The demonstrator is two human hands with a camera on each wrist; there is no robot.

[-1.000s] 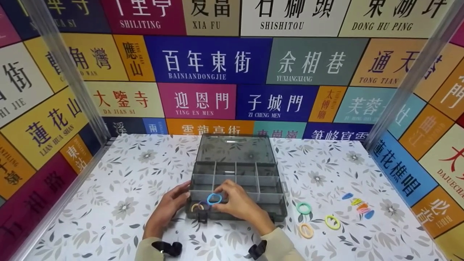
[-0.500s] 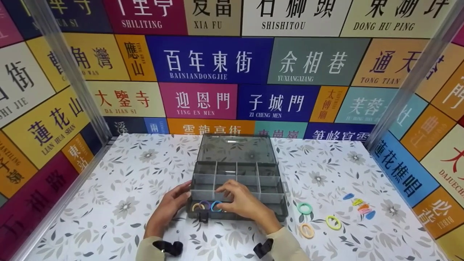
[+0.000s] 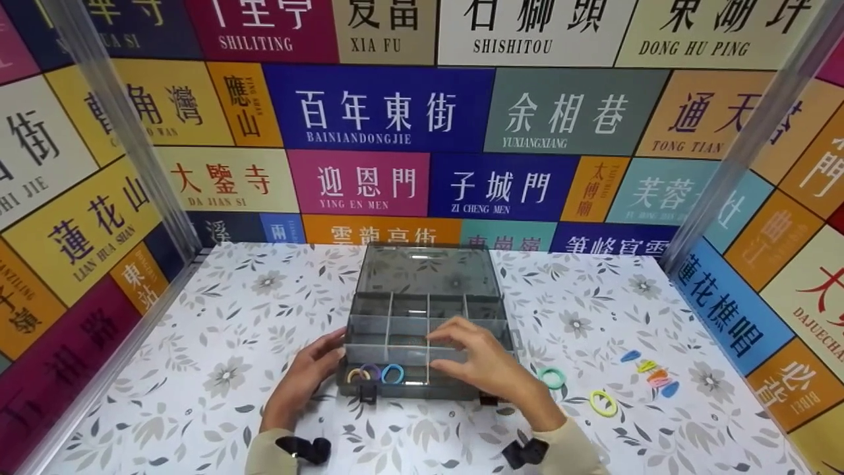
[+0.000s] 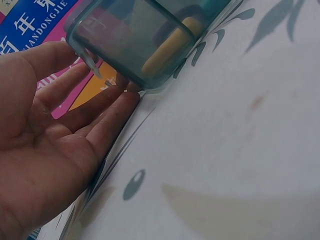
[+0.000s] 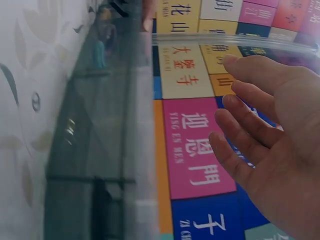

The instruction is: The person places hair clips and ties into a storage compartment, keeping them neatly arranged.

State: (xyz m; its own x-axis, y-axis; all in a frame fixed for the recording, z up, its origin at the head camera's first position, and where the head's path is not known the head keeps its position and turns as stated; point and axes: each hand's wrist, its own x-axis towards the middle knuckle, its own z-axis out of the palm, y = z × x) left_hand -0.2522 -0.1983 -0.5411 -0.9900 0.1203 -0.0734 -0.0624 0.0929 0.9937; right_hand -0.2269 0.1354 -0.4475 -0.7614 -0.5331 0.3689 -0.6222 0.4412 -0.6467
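A grey see-through compartment box point(image 3: 369, 354) stands with its lid point(image 3: 428, 272) raised at the back. In its front-left compartment lie a beige hair tie point(image 3: 358, 370), a purple hair tie point(image 3: 373, 366) and a blue hair tie point(image 3: 384, 375). My left hand point(image 3: 304, 373) rests against the box's left side; in the left wrist view its fingertips touch the box corner point(image 4: 117, 45). Above the box's right half is my right hand point(image 3: 488, 366), holding nothing, its fingers apart in the right wrist view. To its right, a green hair tie point(image 3: 552, 387) and a yellow hair tie point(image 3: 592, 399) lie on the table.
Several small snap hair clips lie farther right, among them a blue clip point(image 3: 631, 356) and an orange clip point(image 3: 657, 377). The floral tablecloth point(image 3: 231, 316) reaches back to a wall of colourful signs point(image 3: 389, 109). Clear posts point(image 3: 135, 138) stand at both sides.
My right hand lowered the blue hair tie into the front-left compartment, let it go and moved right. It now hides the beige hair tie on the table. The left hand has stayed put.
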